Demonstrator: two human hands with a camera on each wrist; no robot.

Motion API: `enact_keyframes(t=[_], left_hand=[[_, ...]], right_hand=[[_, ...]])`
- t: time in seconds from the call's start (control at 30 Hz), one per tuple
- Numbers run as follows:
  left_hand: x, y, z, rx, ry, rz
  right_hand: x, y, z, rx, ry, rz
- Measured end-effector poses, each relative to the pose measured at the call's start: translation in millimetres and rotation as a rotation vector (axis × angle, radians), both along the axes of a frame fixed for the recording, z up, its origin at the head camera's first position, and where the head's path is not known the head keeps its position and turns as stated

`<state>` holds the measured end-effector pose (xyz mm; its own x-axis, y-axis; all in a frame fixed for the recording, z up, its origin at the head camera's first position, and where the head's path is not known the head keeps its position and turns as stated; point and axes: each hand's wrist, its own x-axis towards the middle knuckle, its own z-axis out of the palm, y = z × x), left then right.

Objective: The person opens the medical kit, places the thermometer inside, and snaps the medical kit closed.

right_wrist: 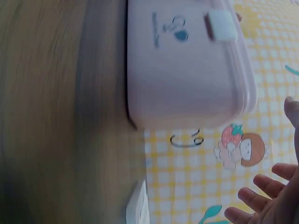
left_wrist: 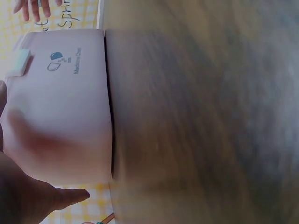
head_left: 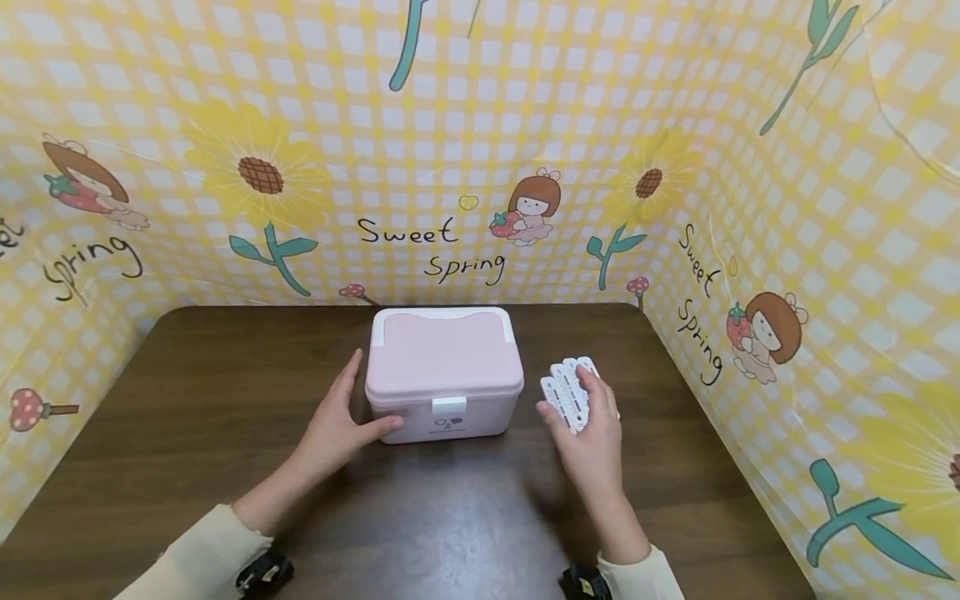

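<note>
A pink medicine box (head_left: 446, 354) with a white-edged lid stands on the table, its lid down and its white latch (head_left: 449, 407) facing me. My left hand (head_left: 333, 429) is at the box's left front corner, thumb towards the front face and fingers extended along the side; whether it touches the box I cannot tell. To the right lie several white flat strips (head_left: 564, 396) with printed marks, fanned over one another. Above them hovers my right hand (head_left: 596, 437), its fingers (right_wrist: 254, 199) spread and holding nothing in the right wrist view. It partly hides the strips in the head view.
The dark wooden table (head_left: 442, 525) is walled at the back and sides by a yellow checked cloth (head_left: 450, 150) with flower prints. The box stands near the table's back edge. Black straps (head_left: 264, 573) sit at both wrists.
</note>
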<state>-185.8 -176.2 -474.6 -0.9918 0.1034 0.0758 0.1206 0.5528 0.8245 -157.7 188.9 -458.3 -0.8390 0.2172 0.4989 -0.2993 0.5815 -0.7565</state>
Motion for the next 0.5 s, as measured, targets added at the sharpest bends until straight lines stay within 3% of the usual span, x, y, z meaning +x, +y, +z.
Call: enact_keyframes(t=[0.3,0.5], left_hand=[[1.8,9.9,-3.5,0.099,0.070,0.034],[0.8,15.8,-5.0,0.146,0.088,0.046]], right_hand=[[9.7,-38.5,-3.1,-0.050,0.122,-0.002],[17.3,-64.8,-7.2,-0.082,0.075,-0.025]])
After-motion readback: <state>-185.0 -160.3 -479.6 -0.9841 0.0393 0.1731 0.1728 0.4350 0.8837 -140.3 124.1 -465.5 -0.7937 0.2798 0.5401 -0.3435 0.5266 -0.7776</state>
